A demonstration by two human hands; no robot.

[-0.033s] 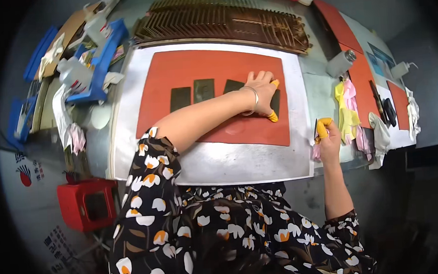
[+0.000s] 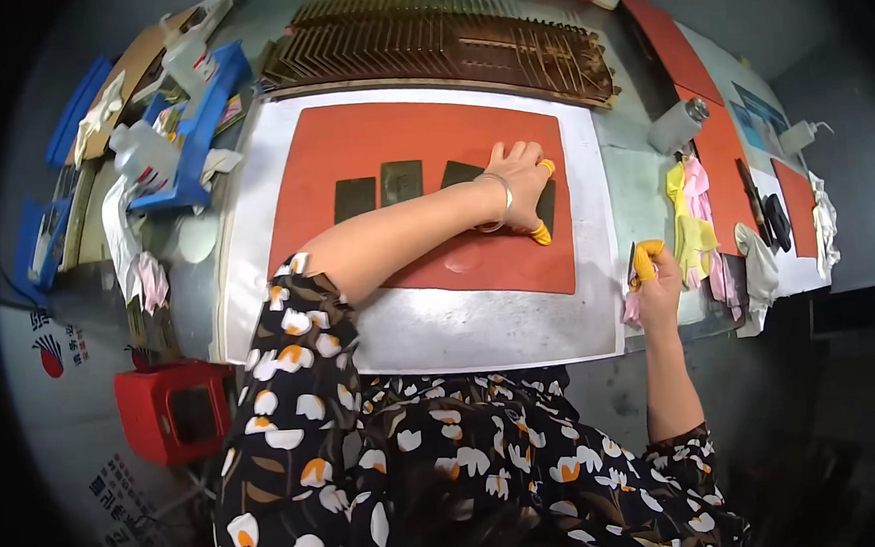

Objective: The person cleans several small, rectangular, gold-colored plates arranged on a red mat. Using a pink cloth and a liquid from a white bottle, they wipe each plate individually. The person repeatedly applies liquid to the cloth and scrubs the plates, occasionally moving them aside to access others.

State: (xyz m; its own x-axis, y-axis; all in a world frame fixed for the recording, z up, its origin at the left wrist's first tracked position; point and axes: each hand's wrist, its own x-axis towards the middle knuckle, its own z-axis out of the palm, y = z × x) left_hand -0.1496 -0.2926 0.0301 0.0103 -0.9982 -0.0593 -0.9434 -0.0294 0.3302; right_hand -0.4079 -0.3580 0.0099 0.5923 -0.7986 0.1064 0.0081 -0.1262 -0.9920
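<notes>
Several dark green rectangular plates lie on an orange-red mat point(image 2: 438, 273), among them a left plate point(image 2: 355, 200) and a middle plate point(image 2: 402, 181). My left hand point(image 2: 519, 190), with yellow finger cots, reaches across to the mat's right side. Its fingers are spread over the plates there, beside a right plate point(image 2: 547, 209) that shows between thumb and index finger; the palm hides part of them. Closer to me, past the mat's right edge, my right hand point(image 2: 655, 275) is closed on a thin dark pointed tool point(image 2: 631, 264), which points upward.
A rack of metal fins point(image 2: 434, 53) stands behind the mat. At left are a blue tray point(image 2: 211, 137) and a white bottle point(image 2: 145, 151). At right are a metal-capped bottle point(image 2: 680, 126) and hanging yellow gloves point(image 2: 694, 233). A red stool point(image 2: 170, 410) stands lower left.
The whole view has shifted very slightly. My hands keep the same places, the left on the plates and the right around the thin tool.
</notes>
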